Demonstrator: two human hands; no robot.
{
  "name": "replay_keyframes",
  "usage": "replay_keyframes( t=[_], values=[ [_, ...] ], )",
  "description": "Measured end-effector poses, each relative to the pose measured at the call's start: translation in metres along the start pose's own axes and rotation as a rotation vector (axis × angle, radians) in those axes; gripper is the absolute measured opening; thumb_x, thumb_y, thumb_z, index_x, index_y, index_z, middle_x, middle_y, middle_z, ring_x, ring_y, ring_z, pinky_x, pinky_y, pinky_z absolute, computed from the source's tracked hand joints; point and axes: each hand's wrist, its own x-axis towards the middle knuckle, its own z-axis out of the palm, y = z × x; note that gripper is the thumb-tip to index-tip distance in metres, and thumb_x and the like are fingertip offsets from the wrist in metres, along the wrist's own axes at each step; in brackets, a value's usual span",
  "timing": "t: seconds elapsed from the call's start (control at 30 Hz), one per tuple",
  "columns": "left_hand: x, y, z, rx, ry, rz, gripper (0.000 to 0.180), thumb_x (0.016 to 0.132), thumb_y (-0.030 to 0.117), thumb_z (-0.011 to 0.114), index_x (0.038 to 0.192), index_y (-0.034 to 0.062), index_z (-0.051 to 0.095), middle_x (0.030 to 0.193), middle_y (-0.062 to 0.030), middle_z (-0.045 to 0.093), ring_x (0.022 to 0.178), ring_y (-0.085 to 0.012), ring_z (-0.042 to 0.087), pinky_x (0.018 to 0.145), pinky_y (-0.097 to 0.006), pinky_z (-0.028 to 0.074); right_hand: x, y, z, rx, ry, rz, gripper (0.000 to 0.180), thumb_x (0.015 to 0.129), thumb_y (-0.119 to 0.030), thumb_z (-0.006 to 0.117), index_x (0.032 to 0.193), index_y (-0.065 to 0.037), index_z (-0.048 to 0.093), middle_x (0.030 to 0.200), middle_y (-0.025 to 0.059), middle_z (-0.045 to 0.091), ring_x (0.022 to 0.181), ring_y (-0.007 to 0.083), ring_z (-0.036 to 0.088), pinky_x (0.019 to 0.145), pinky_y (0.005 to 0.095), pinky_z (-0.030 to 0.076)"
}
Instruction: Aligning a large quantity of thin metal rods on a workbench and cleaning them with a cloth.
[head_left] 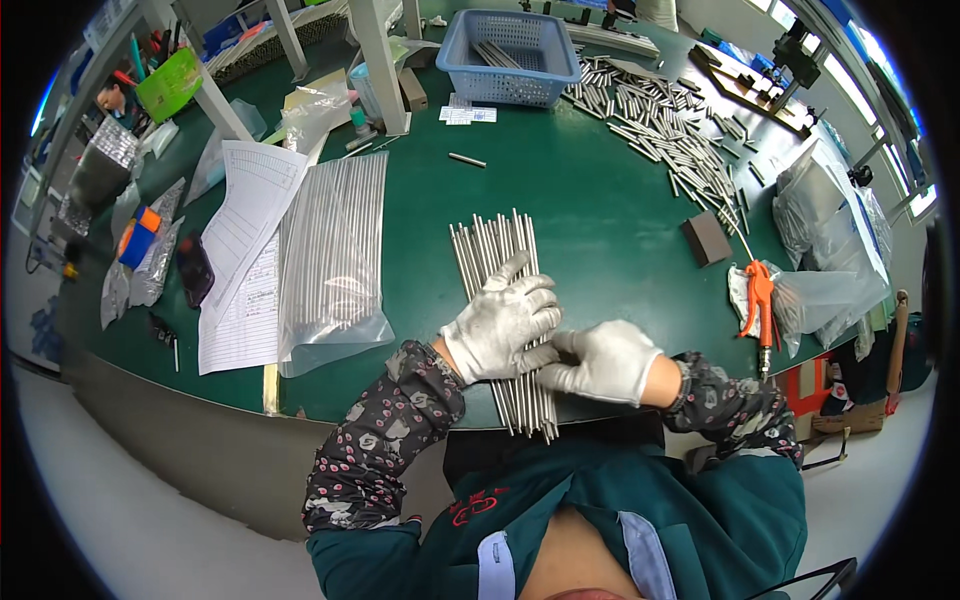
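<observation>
Rods lie at the table's near edge, the left hand's fingers outstretched across them and the right hand's bent alongside (whether gripping, I cannot tell), so uneven pressure could roll some off.

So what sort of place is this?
Probably a metal-parts workshop or factory: long metal rods lie bundled on a green table, short metal pieces are heaped farther back, and what looks like an orange air gun sits at the right.
</observation>
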Motion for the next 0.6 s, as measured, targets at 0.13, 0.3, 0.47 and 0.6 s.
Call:
replay_keyframes(
  t=[0.13,0.3,0.47,0.6],
  values=[
    [0.006,0.002,-0.008,-0.002,-0.039,-0.012,0.045,0.070,0.039,0.069,0.102,0.0071,0.064,0.104,-0.0060,0.061,0.107,-0.0219,0.057,0.114,-0.050,0.025,0.005,0.018,-0.031,-0.073,0.199,-0.038,0.042,0.085,-0.048,0.060,0.093,-0.008,0.067,0.073,0.0151,0.067,0.071,0.0346,0.066,0.066,0.0430,0.053],
    [0.005,0.001,-0.005,-0.053,-0.002,0.022,0.049,0.066,0.039,0.072,0.100,0.0058,0.060,0.101,-0.0075,0.058,0.107,-0.0238,0.056,0.112,-0.052,0.027,0.054,0.031,-0.088,-0.038,0.538,-0.062,0.031,0.081,-0.032,0.067,0.098,-0.007,0.068,0.071,0.0120,0.067,0.066,0.0268,0.067,0.063,0.0347,0.053],
    [0.000,0.005,-0.001,-0.072,-0.015,-0.009,0.047,0.069,0.040,0.071,0.100,0.0066,0.059,0.101,-0.0067,0.057,0.107,-0.0218,0.056,0.113,-0.051,0.027,0.166,0.044,-0.172,-0.095,0.801,0.002,0.033,0.081,-0.032,0.060,0.103,-0.008,0.067,0.087,0.0200,0.068,0.083,0.0334,0.067,0.077,0.0386,0.052],
    [0.007,0.007,0.002,-0.106,-0.059,-0.017,0.045,0.072,0.039,0.070,0.102,0.0063,0.062,0.104,-0.0070,0.060,0.109,-0.0214,0.056,0.113,-0.051,0.026,0.257,0.073,-0.214,-0.182,0.771,0.205,0.034,0.082,-0.026,0.054,0.110,-0.010,0.065,0.107,0.0223,0.065,0.103,0.0377,0.061,0.091,0.0430,0.048]
  ],
)
